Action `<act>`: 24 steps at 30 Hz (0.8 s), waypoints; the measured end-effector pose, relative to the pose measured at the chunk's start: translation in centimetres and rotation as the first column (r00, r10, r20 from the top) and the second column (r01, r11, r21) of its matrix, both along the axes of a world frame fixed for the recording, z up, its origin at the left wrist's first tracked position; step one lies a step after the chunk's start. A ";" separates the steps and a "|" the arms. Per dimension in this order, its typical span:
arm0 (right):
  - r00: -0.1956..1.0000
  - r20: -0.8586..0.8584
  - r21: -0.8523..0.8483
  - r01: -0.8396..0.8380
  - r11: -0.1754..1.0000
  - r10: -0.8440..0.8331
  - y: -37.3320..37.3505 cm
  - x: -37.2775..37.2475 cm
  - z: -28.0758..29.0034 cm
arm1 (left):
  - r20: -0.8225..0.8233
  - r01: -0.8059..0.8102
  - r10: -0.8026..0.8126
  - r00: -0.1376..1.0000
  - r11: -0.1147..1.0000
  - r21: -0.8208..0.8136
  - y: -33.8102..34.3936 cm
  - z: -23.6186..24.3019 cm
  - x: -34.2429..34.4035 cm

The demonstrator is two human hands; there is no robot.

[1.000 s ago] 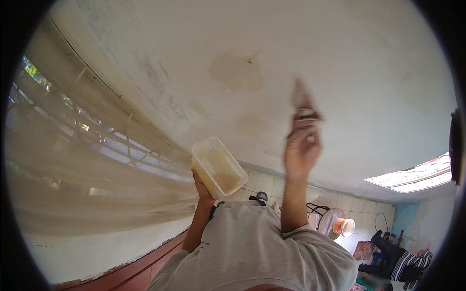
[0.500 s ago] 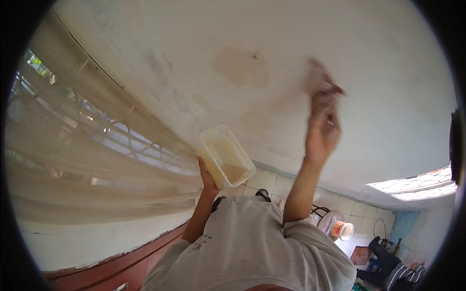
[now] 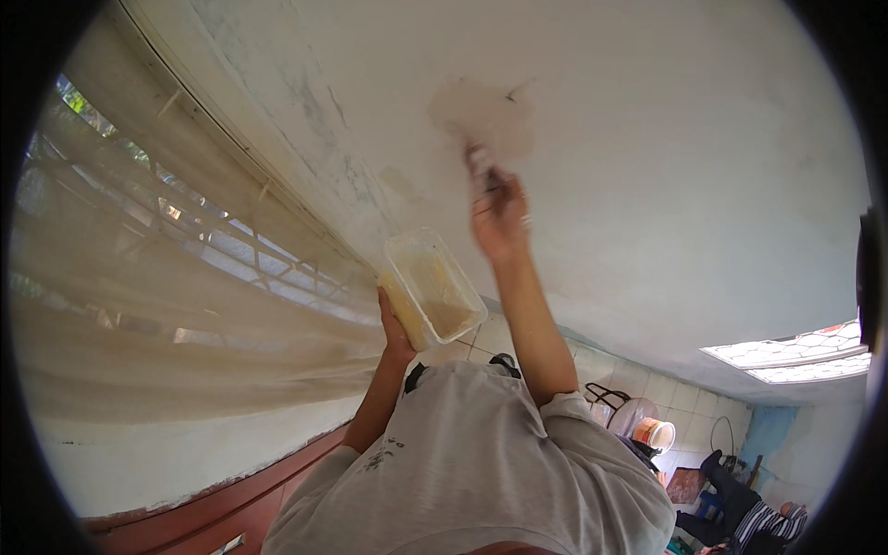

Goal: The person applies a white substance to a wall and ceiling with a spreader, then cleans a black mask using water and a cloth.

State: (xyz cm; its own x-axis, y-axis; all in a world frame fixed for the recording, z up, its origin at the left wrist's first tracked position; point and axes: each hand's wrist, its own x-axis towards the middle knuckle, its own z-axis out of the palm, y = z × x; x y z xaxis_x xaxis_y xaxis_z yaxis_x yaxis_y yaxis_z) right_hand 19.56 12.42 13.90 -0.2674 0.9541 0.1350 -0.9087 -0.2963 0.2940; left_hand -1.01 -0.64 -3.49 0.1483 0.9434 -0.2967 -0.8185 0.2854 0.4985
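Note:
My left hand (image 3: 396, 335) grips the side of a translucent, rectangular plastic tub (image 3: 404, 310), which tilts so that its inside faces up. Some beige stuff (image 3: 450, 319) lies at the near end of the tub, and smears coat its walls. Higher up, my right hand (image 3: 501, 217) is closed around a small brush-like tool (image 3: 479, 162), blurred by motion, so its exact kind is unclear. The tool's tip is at the lower edge of a damp-looking beige patch (image 3: 490, 116) on the pale wall (image 3: 647, 139). A small dark mark shows within that patch.
A sheer beige curtain (image 3: 185, 314) hangs over a barred window at left. Below right, an orange-and-white bucket (image 3: 655, 435) stands on a round stool (image 3: 631, 418). Another person (image 3: 740, 499) in a striped top is at the lower right. Pale tiles (image 3: 680, 421) cover the floor.
My right hand has swung left and slightly down across the wall with the tool, from right of the beige patch to its lower edge. My left hand still holds the tub in nearly the same place.

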 end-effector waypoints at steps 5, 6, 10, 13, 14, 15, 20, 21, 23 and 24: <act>0.923 -0.355 0.302 0.262 0.917 -0.147 -5.9 5.1 7.0 | 0.020 -0.028 0.028 0.999 0.999 -0.016 0.3 -1.4 -2.3; 0.885 -0.409 0.288 0.355 0.889 -0.221 -7.2 6.4 7.2 | 0.017 -0.034 0.034 0.999 0.999 -0.011 0.1 -1.2 -2.3; 0.879 -0.121 0.298 0.475 0.828 -0.460 -10.3 6.4 7.1 | 0.008 -0.077 0.077 0.997 0.996 -0.036 -0.7 -0.3 -3.1; 0.850 0.320 0.114 0.403 0.908 -0.417 -9.2 0.9 3.6 | 0.011 -0.072 0.073 0.997 0.997 -0.037 -0.4 -0.9 -3.7; 0.837 0.425 0.027 0.368 0.929 -0.344 -8.5 -1.7 3.8 | 0.005 -0.066 0.066 0.998 0.997 -0.036 -0.2 -0.8 -3.9; 0.912 0.346 -0.012 0.240 0.971 -0.221 -7.0 -3.0 2.9 | 0.010 -0.038 0.038 0.999 0.999 -0.010 0.1 -0.5 -3.9; 0.985 -0.083 0.047 0.157 0.987 -0.152 0.3 -0.4 1.8 | -0.061 -0.004 0.004 0.998 1.000 0.008 0.8 1.6 -3.3; 0.937 -0.347 0.121 0.007 0.993 0.036 0.0 1.7 3.1 | -0.059 0.003 -0.003 0.998 1.000 -0.005 0.9 1.4 -3.8; 0.921 -0.382 0.090 0.117 0.989 -0.074 -2.3 4.9 5.4 | -0.053 0.012 -0.013 0.998 1.000 -0.020 0.9 1.1 -4.1; 0.913 -0.389 0.097 0.173 0.980 -0.123 -3.5 6.2 6.1 | -0.062 -0.001 0.000 0.998 1.000 -0.021 0.8 1.0 -4.2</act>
State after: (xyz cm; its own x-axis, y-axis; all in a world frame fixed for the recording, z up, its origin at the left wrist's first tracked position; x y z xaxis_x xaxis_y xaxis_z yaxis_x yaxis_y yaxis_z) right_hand 25.74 8.89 20.01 -0.0297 0.9470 0.3198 -0.7725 -0.2248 0.5940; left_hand -5.19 0.17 -2.46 0.1286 0.9368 -0.3254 -0.7865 0.2962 0.5419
